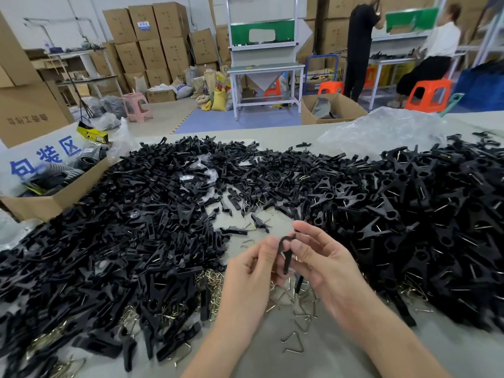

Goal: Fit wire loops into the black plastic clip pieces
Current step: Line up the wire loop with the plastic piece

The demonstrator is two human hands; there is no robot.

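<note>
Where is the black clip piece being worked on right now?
Head view, low centre: the black clip piece is pinched between the left hand and right hand, above loose wire loops on the table.

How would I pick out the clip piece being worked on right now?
On the grey table, a gap runs between two heaps of black clips. There the left hand and right hand meet, pinching one clip piece upright between them. Unlike those heaped, it is held aloft, hooked end up.
</note>
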